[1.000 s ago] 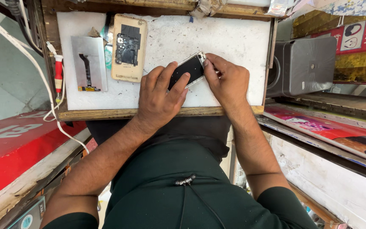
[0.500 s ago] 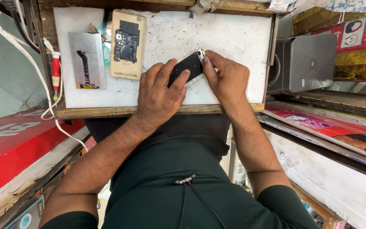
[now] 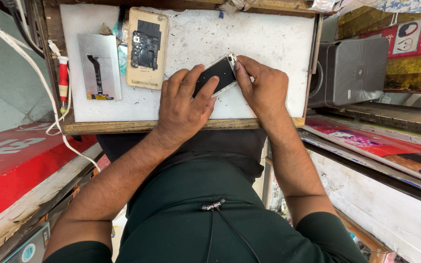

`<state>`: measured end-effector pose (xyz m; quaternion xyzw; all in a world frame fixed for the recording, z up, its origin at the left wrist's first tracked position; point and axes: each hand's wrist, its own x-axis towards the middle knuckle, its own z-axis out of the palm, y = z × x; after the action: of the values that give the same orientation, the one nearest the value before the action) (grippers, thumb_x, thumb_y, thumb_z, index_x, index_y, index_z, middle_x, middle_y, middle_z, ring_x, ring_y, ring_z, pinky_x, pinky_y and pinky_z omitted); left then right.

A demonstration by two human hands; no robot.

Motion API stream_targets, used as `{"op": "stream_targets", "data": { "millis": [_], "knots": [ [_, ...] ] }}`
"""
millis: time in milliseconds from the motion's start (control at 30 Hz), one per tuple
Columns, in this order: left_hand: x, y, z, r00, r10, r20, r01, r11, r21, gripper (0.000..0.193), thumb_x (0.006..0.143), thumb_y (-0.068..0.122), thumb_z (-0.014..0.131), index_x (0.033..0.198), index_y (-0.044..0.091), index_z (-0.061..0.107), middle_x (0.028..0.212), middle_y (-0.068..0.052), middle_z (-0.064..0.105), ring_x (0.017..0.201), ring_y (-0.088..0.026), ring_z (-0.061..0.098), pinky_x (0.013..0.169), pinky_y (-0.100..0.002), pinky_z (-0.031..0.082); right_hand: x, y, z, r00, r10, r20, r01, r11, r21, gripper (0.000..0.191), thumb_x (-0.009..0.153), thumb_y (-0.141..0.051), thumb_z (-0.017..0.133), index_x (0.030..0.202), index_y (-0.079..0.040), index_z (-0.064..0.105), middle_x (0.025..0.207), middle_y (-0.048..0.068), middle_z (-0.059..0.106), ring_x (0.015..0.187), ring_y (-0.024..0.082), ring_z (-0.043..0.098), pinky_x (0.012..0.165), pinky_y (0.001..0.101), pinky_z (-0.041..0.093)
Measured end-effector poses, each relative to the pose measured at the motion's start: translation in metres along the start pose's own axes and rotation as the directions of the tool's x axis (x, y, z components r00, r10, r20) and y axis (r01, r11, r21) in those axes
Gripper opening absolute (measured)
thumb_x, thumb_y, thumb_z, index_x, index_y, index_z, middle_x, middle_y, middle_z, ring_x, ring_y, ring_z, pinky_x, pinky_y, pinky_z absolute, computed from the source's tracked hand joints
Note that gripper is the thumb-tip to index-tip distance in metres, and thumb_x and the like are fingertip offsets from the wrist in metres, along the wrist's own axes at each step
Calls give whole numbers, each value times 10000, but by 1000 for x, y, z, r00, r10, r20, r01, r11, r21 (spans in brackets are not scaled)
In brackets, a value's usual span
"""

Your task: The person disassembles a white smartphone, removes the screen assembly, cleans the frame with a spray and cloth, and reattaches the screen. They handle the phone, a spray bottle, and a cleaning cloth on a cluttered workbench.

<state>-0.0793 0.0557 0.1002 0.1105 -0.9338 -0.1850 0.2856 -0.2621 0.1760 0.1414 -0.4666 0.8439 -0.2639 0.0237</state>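
Observation:
A phone with a black screen and silver frame lies tilted on the white work board. My left hand lies flat over its lower half, fingers spread on the screen. My right hand grips its right edge, the thumb at the upper corner. An opened gold phone body with its black circuit board showing rests at the board's upper left. Beside it lies a grey metal plate with a black flex strip.
A red-handled tool and a white cable run along the board's left edge. A grey speaker box stands to the right. Red panels flank my lap on the left, printed boards on the right. The board has a wooden front edge.
Both hands stay on the phone. My right thumb has shifted slightly along the phone's upper corner, and the view has drifted a little.

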Motion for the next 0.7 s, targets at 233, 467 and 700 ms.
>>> {"op": "stream_targets", "data": {
  "millis": [233,467,700],
  "knots": [
    [1,0,0,1000,-7,-15,7,1000,3,745,874,207,921,1480,177,489,1493,-150,480,1295,-308,495,996,-463,474,-1,0,3,998,64,0,-63,993,103,170,1010,-165,721,1136,-71,786,861,106,783,668,180,751,612,298,581],
    [0,0,2,1000,2,-22,-2,1000,8,748,885,202,917,1493,180,480,1498,-155,478,1297,-308,492,1002,-459,476,-1,3,6,994,108,3,-107,979,171,170,1004,-173,747,1125,-61,789,901,97,800,682,143,752,597,268,578],
    [0,-1,1,1000,-2,-6,2,1000,17,738,881,210,908,1487,179,487,1486,-163,484,1293,-315,492,986,-467,476,-1,1,8,996,91,-24,-87,986,140,160,995,-151,746,1115,-58,794,872,113,790,666,154,746,597,274,571]
  ]
}}
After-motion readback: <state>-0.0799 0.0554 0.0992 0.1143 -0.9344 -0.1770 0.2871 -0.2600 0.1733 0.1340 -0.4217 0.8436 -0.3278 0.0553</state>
